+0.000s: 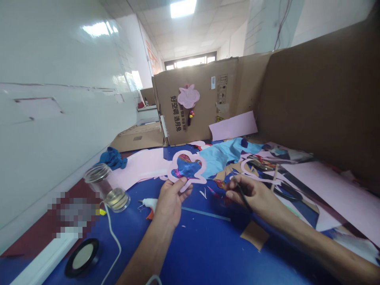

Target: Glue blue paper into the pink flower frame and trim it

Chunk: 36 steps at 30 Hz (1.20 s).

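So my left hand [170, 202] is pinching a pink flower-shaped frame [199, 164], which looks like foam sheet or thick card, with the thumb and fingers closed on its lower edge. It's being held up just above the table, and a shiny blue patch with red and purple bits [185, 167] is showing through the cutout. My right hand [247, 193] is curled nearly shut around a thin dark stick [242, 193], though I can't tell what's at its tip. Its fingers are pinching the stick close to the frame but not touching it.

A white hot glue gun [150, 204] is lying just beside the left hand on the glossy blue table covering [204, 253]. Over to the left, a clear glass jar [108, 188] is lying tipped on its side, with a wiggly white cable [114, 237] running past it. Crumpled pale blue foil [222, 156] is spreading out behind the frame, and a flat pink sheet [233, 126] is leaning against a corrugated cardboard wall [190, 107].
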### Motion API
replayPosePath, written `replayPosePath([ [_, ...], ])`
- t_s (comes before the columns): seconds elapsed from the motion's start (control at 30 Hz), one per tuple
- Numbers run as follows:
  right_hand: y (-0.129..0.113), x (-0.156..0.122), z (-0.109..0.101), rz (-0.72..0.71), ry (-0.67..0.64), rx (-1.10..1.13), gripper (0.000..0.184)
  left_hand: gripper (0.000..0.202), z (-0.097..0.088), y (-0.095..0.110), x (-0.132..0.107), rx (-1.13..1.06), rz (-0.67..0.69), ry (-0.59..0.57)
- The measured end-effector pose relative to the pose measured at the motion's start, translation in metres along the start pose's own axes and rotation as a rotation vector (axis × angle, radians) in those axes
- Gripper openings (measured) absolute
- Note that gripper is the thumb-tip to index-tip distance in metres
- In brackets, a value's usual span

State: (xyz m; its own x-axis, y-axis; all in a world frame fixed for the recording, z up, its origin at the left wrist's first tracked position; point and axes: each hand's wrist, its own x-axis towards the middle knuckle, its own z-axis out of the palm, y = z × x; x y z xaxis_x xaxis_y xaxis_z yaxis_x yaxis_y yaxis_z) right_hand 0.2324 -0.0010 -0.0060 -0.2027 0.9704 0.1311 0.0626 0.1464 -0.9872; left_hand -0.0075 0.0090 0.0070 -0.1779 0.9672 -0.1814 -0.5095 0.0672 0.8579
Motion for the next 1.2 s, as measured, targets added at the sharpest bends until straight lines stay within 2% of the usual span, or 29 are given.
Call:
replayPosePath([
  [0.07,-0.001,0.007,0.009,0.031,0.017,0.198,0.052,0.026,0.001,-0.001,-0.002,-0.009,-0.012,0.005],
  [0.13,-0.001,0.015,0.02,0.055,0.026,0.295,0.057,0.028,0.002,-0.002,-0.003,-0.009,-0.021,0.002],
  [0.2,0.0,0.02,0.032,0.068,0.052,0.332,0.058,0.03,0.003,-0.003,-0.004,-0.009,-0.023,-0.003],
  [0.33,0.002,0.025,0.054,0.007,0.091,0.379,0.059,0.032,0.004,-0.005,-0.004,-0.03,-0.01,0.011],
  [0.53,0.009,0.025,0.067,0.0,0.164,0.387,0.056,0.035,0.007,-0.01,-0.009,-0.03,0.009,-0.033],
  [0.73,0.01,0.024,0.058,0.01,0.21,0.306,0.051,0.036,0.01,-0.019,-0.013,0.039,-0.038,-0.104],
  [0.9,0.016,0.028,0.032,0.051,0.034,0.194,0.046,0.04,0.006,-0.018,-0.009,0.135,-0.035,-0.188],
  [0.97,0.019,0.03,0.024,0.061,0.018,0.179,0.046,0.04,0.004,-0.017,-0.007,0.172,-0.032,-0.183],
  [1.07,0.02,0.03,0.021,0.071,0.053,0.245,0.047,0.036,0.004,-0.018,-0.006,0.176,-0.057,-0.17],
  [1.2,0.017,0.026,0.027,0.094,0.114,0.39,0.052,0.037,0.005,-0.02,-0.006,0.148,-0.069,-0.146],
])
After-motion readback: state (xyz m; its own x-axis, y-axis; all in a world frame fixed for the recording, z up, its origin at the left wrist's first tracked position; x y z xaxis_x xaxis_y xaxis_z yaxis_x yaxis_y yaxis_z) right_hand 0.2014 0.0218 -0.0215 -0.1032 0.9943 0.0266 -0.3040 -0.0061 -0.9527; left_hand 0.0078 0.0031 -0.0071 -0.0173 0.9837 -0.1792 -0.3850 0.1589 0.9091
